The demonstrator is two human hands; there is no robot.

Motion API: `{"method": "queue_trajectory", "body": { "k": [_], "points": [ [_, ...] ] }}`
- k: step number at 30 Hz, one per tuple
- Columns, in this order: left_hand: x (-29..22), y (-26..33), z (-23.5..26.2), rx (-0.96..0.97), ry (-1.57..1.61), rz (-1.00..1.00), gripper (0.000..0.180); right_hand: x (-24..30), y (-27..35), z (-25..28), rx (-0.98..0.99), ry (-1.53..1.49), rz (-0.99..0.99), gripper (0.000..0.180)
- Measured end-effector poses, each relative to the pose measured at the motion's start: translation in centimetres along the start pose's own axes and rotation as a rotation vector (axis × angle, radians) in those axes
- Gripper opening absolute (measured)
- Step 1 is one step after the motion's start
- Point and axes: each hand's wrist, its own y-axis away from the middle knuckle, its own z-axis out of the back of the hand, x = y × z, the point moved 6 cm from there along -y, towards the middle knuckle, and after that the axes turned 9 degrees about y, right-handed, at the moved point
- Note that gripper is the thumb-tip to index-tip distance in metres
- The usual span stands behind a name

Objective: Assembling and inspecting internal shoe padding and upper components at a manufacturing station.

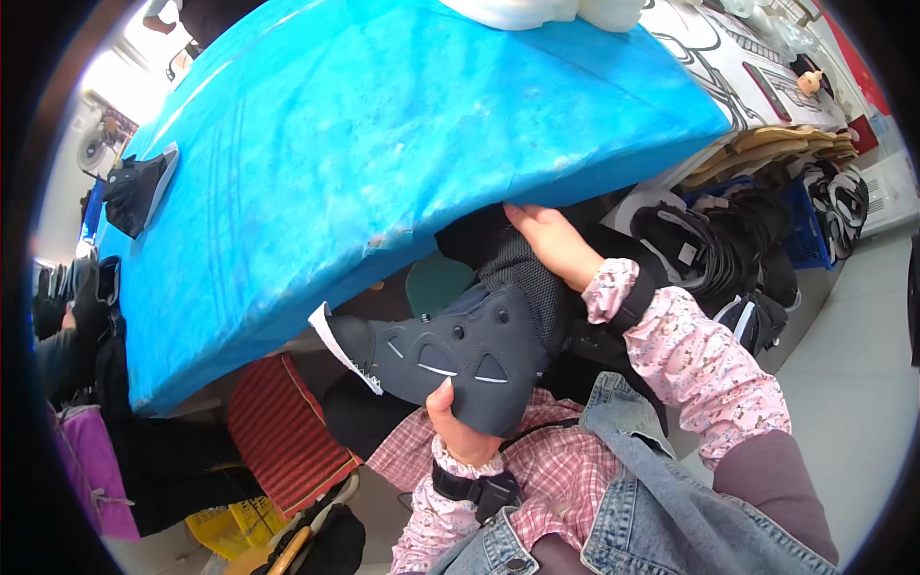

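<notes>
At the far left edge of the blue table a small pile of dark shoe pieces lies on the cover, well apart from the hands. Below the table's near edge stands a red ribbed cushion, with something yellow beside it on the floor.

Just in front of the near edge, held in the air over the person's lap, is a dark grey shoe upper — stitched panels, small eyelets, a white lining strip at its left tip. The left hand is closed on its lower edge, thumb pressed up on the outer face. The right hand reaches up under the table's near edge, fingers curled loosely on the black mesh part of the same upper.

To the right, by the table's right corner, a blue crate holds more black shoe uppers — stacked thickly.
</notes>
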Motion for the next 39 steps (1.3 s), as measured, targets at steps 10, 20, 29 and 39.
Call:
{"method": "queue_trajectory", "body": {
  "k": [10, 20, 29, 39],
  "points": [
    [-0.7, 0.6, -1.5, 0.111, -0.068, -0.040, 0.059, -0.2, 3.9, 0.9, 0.478, -0.473, -0.362, 0.034],
    [0.8, -0.1, -0.3, 0.022, 0.117, -0.026, 0.046, 0.5, 1.1, -2.2, 0.323, 0.502, -0.079, 0.044],
    [1.5, -0.9, -0.8, -0.052, 0.151, -0.056, 0.037, -0.8, -1.4, -3.4, 0.278, 0.613, 0.008, 0.035],
    [1.1, -1.7, -0.1, -0.006, 0.200, -0.079, 0.035, 0.4, -0.8, -4.2, 0.191, 0.650, 0.223, 0.035]
  ]
}}
